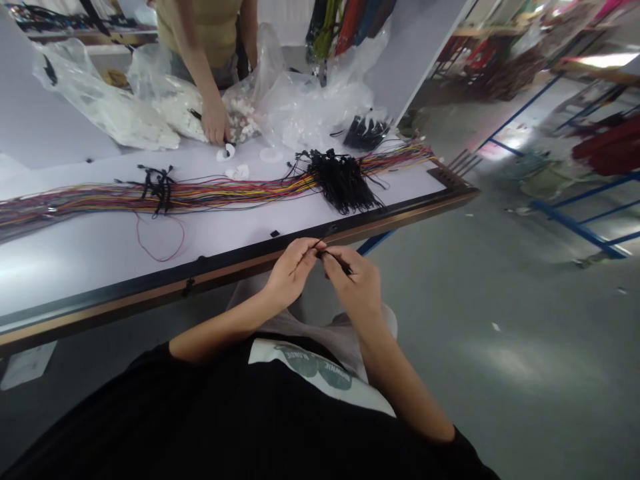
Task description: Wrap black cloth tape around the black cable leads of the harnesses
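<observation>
In front of my lap, just off the table's near edge, my left hand (293,270) and my right hand (356,283) meet fingertip to fingertip. Both are closed in a pinch on a thin black cable (330,231), whose one end sticks up past my left fingers. A darker bit of it shows in my right palm; the exact part between the fingertips is too small to make out. Beyond my hands lies a thick pile of black cable ends (345,183) on a long bundle of red, yellow and black wires (240,193).
The white table (100,267) has a dark raised rim. More black connectors (157,190) lie on the wires at left, near a loose red wire loop (183,243). Across the table a co-worker's hand (216,120) touches a white disc. Clear plastic bags (310,107) line the far side.
</observation>
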`<state>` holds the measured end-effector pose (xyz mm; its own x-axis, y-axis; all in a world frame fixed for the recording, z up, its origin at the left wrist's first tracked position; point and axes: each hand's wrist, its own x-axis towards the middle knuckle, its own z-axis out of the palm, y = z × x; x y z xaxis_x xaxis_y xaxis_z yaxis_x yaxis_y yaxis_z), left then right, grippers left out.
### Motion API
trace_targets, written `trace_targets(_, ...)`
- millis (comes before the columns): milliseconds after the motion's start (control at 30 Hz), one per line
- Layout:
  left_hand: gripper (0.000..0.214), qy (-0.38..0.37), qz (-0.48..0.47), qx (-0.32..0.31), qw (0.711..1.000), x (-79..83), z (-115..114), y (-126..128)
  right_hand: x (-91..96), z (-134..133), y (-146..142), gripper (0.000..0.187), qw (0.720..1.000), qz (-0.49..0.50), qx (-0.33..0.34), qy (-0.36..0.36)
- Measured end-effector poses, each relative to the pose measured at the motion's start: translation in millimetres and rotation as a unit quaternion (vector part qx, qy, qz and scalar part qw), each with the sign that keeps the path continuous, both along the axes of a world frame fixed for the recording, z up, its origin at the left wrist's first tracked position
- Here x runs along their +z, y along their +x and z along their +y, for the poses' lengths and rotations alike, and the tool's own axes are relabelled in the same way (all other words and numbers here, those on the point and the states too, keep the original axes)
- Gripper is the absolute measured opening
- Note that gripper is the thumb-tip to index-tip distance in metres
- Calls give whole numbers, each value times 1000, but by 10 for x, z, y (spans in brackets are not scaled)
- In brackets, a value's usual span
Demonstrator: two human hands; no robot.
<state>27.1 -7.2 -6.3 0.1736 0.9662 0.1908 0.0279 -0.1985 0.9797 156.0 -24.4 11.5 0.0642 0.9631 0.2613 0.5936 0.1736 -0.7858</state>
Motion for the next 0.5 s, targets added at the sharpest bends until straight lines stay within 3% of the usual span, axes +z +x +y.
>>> trace_targets(100, 29, 79, 38, 5, 996, -10, -13, -8, 3, 12, -10, 23, 999, -47, -14, 5)
trace_targets(200, 38, 101, 45, -8, 994, -26, -25, -12, 3, 15, -10, 24, 998, -63, -19, 11)
trace_targets(367, 30, 137, 45, 8, 990, -24, -27, -6, -21, 8, -22, 25, 998, -60, -14, 20)
trace_targets(500, 27, 149, 61, 35, 986, -23, -7, -4, -16, -18, -49, 26, 988, -144, -29, 43)
